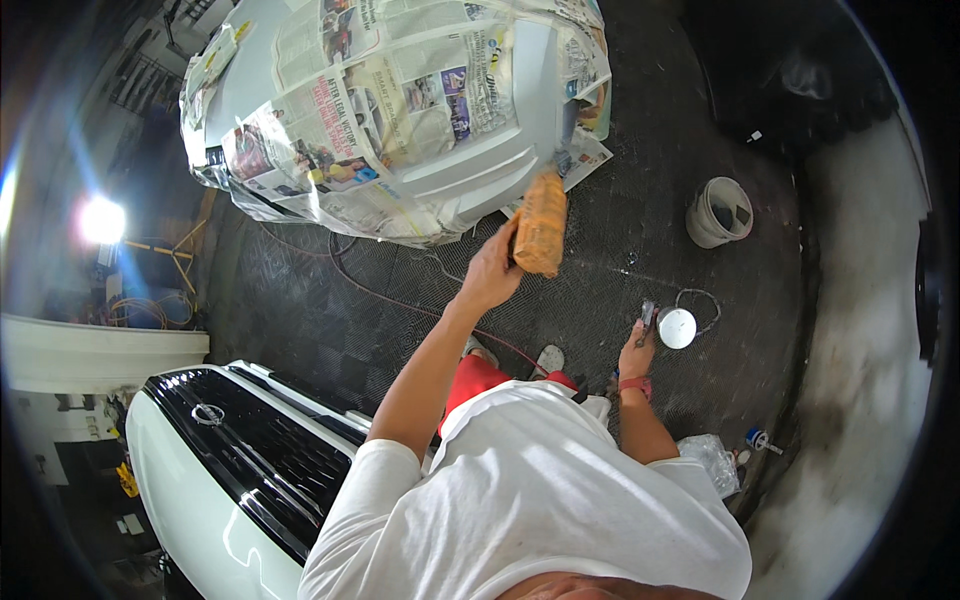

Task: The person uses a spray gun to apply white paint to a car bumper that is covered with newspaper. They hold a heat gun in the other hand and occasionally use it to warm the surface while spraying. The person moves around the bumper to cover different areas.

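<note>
My left hand [489, 272] reaches forward, its fingers closed on the side handle of an orange, boxy hand tool [542, 225]. The exact kind of this tool is unclear. Its far end is close to the lower corner of a grey car panel [490, 172], surrounded by taped newspaper [400, 110]; whether they touch, I cannot tell. Lower and to the right, my right hand [636, 356] is closed around a small grey metal tool [647, 318], partly hidden by the fingers. Beside that tool appears a round white-topped container [677, 327] with a dark looped handle or cord [712, 305].
A white bucket [718, 212] stands on the dark floor at right. A thin red hose [400, 306] crosses the floor toward my feet. At left are a white car [230, 470] and a bright work lamp [101, 220] on a yellow stand. Clear plastic [708, 462] lies near the right wall.
</note>
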